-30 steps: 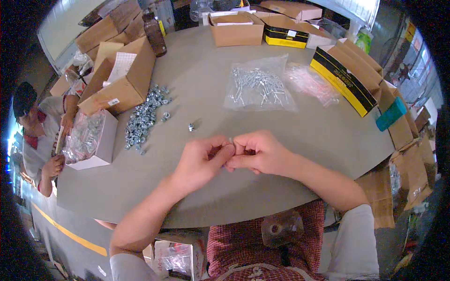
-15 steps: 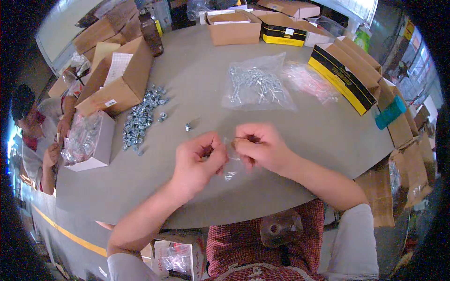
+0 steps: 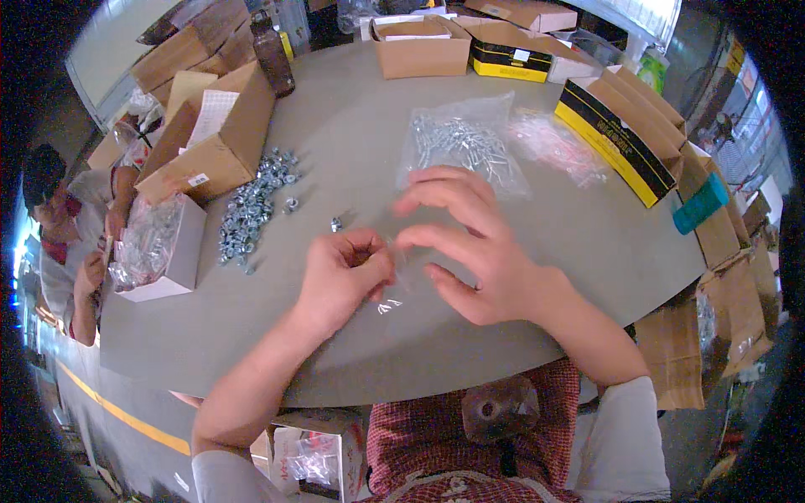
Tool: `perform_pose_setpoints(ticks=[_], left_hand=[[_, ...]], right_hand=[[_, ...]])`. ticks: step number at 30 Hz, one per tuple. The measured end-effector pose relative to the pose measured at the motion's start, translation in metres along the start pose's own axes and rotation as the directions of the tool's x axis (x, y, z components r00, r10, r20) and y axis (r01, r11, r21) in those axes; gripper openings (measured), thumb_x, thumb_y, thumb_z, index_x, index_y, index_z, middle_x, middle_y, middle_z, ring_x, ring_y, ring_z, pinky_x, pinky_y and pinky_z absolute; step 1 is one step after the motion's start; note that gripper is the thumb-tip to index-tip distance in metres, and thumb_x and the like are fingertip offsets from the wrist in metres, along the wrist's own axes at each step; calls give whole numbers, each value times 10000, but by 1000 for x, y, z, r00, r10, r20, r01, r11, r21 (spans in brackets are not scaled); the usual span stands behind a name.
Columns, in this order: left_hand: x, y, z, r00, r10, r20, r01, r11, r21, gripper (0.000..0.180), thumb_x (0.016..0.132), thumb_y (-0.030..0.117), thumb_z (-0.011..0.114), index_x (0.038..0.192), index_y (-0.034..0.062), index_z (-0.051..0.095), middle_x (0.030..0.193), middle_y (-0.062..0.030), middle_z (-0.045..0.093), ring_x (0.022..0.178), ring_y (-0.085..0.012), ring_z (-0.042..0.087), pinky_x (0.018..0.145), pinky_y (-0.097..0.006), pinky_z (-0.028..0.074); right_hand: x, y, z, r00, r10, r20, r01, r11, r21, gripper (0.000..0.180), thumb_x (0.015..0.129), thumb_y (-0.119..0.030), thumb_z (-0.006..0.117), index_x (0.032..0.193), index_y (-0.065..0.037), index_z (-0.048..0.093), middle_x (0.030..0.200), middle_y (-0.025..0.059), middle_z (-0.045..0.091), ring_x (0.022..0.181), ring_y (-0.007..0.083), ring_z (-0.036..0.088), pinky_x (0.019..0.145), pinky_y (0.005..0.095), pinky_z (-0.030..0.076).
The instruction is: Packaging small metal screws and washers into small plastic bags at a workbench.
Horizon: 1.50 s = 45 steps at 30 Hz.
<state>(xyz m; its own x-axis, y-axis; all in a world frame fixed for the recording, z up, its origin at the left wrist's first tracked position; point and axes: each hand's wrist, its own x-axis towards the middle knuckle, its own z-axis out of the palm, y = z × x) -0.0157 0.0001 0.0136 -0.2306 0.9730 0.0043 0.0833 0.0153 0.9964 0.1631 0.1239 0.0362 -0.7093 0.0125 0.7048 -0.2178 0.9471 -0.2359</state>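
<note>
Between thumb and fingers, my left hand [image 3: 340, 281] pinches a small clear plastic bag [image 3: 402, 267]. Just below it, a few small shiny bits show, and I cannot tell whether they are pieces or glints on the plastic. My right hand [image 3: 482, 251] is open to the right of the bag, its fingers spread and curved with nothing in them. A single metal nut [image 3: 336, 224] lies beyond my left hand, and a heap of similar nuts [image 3: 251, 214] is farther left. Beyond my right hand is a clear bag of screws [image 3: 461, 144].
Small clear bags with red marks [image 3: 558, 149] lie beside a black and yellow box [image 3: 616, 138]. At left stand a cardboard box [image 3: 226, 155] and a white box [image 3: 184, 251] filled with plastic bags. A co-worker [image 3: 80, 226] sits at the far left. A dark bottle [image 3: 272, 54] stands behind.
My right hand has let go of the small plastic bag, opened its fingers and moved slightly right. My left hand still holds the bag, a little farther left.
</note>
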Motion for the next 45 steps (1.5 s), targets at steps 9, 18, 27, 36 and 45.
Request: perform_pose_setpoints(ticks=[9, 18, 27, 36, 45], left_hand=[[2, 3, -3, 993, -100, 58, 105, 991, -84, 142, 919, 119, 627, 844, 3, 660, 753, -41, 653, 609, -83, 554, 551, -236, 431], [15, -14, -1, 978, 135, -156, -135, 991, 14, 212, 999, 205, 570, 1062, 18, 646, 894, -41, 674, 720, -88, 592, 632, -251, 455], [21, -4, -30, 973, -55, -226, 32, 994, -105, 239, 1008, 276, 583, 1018, 45, 643, 785, -5, 606, 703, -72, 571, 554, -263, 422], [27, 4, -25, 592, 776, -216, -327, 477, 816, 268, 848, 191, 726, 1059, 58, 629, 980, -78, 653, 904, -196, 612, 717, -345, 490], [10, -27, -5, 859, 510, 47, -320, 464, 826, 324, 726, 154, 809, 944, 33, 603, 815, -125, 646, 804, -311, 631, 793, -435, 490]], right_hand=[[-4, 1, -3, 997, 8, 70, -4, 998, -59, 193, 677, -101, 680, 859, -79, 620, 1222, 114, 551, 1294, 380, 425, 1093, 572, 306], [-5, -2, -1, 990, 82, -118, -98, 986, -137, 93, 777, -112, 747, 827, -138, 673, 911, -37, 723, 1166, 241, 613, 1153, 557, 197], [-16, 5, -4, 973, 210, 98, -206, 977, -47, 287, 808, -117, 720, 1090, -173, 715, 1364, -1, 618, 1507, 384, 168, 1160, 627, -87], [-23, 26, 3, 969, 224, 102, -206, 964, -166, 456, 742, -213, 733, 1196, -188, 694, 1436, 4, 563, 1506, 438, 123, 1110, 730, -123], [-21, 39, 27, 936, 328, 129, -349, 912, 216, 315, 869, -70, 609, 1175, -71, 682, 1346, 134, 607, 1240, 355, 571, 1131, 491, 348]])
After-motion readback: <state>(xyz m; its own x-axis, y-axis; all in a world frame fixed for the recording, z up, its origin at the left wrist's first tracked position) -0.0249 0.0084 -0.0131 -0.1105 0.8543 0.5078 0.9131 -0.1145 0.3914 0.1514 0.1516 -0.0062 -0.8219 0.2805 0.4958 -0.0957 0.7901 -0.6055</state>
